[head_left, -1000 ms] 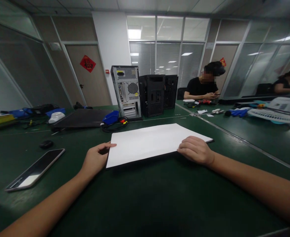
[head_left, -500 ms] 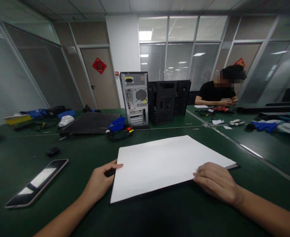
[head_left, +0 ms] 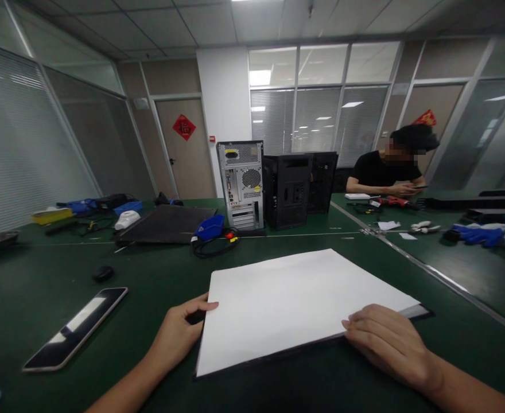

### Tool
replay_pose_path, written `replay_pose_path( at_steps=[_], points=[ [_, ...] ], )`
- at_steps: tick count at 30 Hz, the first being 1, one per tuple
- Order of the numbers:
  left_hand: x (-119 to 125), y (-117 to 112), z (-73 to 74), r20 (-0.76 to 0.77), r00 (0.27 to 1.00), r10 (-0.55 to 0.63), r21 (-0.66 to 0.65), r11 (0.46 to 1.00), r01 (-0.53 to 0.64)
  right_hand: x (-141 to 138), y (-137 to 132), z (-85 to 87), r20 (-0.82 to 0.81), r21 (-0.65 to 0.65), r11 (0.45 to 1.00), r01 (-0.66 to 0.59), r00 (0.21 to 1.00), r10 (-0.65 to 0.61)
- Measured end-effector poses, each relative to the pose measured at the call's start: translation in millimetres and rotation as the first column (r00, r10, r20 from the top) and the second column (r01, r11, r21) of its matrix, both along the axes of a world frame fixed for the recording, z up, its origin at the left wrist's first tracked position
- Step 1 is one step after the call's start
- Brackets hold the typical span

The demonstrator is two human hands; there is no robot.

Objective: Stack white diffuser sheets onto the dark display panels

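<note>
A: Fingers?
B: Left hand (head_left: 177,334): clamped on left edge of white paper (head_left: 295,304), thumb on top. Right hand (head_left: 388,342): fingers together, touching near edge, lower right; can't tell if clamped.
A: Paper where?
B: Lower centre, over green tabletop (head_left: 158,265); dark backing (head_left: 427,313) peeks out at right corner.
A: Around it?
B: Phone (head_left: 78,330) lower left, small black object (head_left: 103,273) just above. Silver computer case (head_left: 246,183) centre. Person (head_left: 375,172) right, past centre height.
</note>
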State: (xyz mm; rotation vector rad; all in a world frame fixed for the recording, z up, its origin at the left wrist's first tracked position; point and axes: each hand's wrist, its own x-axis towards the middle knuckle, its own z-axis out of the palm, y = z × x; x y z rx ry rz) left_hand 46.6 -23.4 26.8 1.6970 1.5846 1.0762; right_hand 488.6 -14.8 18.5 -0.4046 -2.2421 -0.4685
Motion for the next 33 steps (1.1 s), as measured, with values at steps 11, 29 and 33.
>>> replay_pose_path(
  at_steps=[11,29,33],
  points=[
    [2.0,2.0,-1.3,0.027,1.0,-0.01,0.02,1.0,0.009,2.8,0.2,0.6,0.01,0.044,0.999,0.019,1.0,-0.02],
    [20.5,-13.5,16.3,0.103,0.984,-0.146,0.051,0.989,0.141,12.6,-22.2,62.1,-0.105,0.179,0.952,0.249,0.967,-0.233],
    [21.9,-17.2,4.4,-0.091,0.974,-0.206,0.058,0.976,0.212,41.9,-37.3,83.0,-0.152,0.207,0.883,0.422,0.905,-0.397]
  ],
)
